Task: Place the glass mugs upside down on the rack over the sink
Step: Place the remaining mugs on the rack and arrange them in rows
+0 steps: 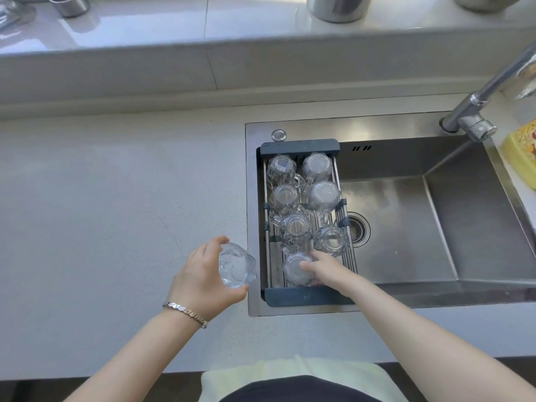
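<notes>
Both forearms are reaching in from the bottom edge, angling toward the rack (300,147) that is sitting across the left end of the sink (406,227). The left hand (203,274) is hovering over the countertop (116,198) just beside the sink's left rim, wrist cocked, a bracelet (185,311) showing on it. Its fingers (214,245) are curling round a glass mug (236,265), thumb underneath, gripping it firmly with the mug tipped on its side.

The right hand (327,269) is stretching over the rack's near end, palm down, fingers spread and resting on a mug (297,269) that is standing bottom-up on the bars; whether it is really clasping it or only touching, I cannot tell.

Six more mugs (295,227) are sitting upside down on the rack beyond that one, in two rough columns running to the far end. The faucet (475,111) is leaning in from the right.
</notes>
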The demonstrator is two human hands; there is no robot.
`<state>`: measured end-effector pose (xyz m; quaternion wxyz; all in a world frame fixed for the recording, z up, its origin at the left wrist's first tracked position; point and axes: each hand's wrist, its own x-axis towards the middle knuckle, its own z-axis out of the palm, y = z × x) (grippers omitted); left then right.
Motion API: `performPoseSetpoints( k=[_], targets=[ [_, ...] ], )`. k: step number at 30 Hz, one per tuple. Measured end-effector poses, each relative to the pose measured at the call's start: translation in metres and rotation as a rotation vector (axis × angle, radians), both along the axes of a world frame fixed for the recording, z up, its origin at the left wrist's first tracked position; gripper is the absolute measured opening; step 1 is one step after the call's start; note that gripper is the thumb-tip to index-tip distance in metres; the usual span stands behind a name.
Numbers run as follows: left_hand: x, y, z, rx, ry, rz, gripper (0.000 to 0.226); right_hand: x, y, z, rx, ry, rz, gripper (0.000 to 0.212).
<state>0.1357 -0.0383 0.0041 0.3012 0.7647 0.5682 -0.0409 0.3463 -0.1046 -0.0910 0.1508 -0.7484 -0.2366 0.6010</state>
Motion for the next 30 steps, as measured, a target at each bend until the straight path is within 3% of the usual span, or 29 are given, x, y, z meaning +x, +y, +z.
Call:
performPoseSetpoints(
  k=[8,12,17,21,23,26,30],
  targets=[
    [0.002,0.003,-0.001,0.005,-0.008,0.005,0.081,-0.007,0.004,-0.003,0.034,0.037,-0.057,0.053],
    [0.005,0.003,-0.002,-0.006,-0.013,0.007,0.081,-0.026,0.013,-0.01,0.063,-0.195,0.033,0.053],
    [0.006,0.005,-0.002,-0.009,-0.01,0.003,0.081,-0.02,0.011,-0.003,0.076,-0.212,0.087,0.054],
    [0.008,0.005,-0.002,-0.006,-0.01,-0.01,0.08,0.01,-0.005,0.014,0.364,-0.611,0.12,0.036],
    [0.008,0.006,-0.001,-0.001,-0.012,-0.009,0.08,0.032,-0.008,0.015,0.396,-0.713,0.178,0.048],
    [0.01,0.005,-0.002,0.002,-0.009,-0.022,0.08,0.053,-0.006,0.006,0.245,-0.614,0.343,0.074],
    [0.012,0.003,-0.002,0.01,-0.01,-0.03,0.079,0.05,0.0,-0.005,0.168,-0.659,0.377,0.074]
  ],
)
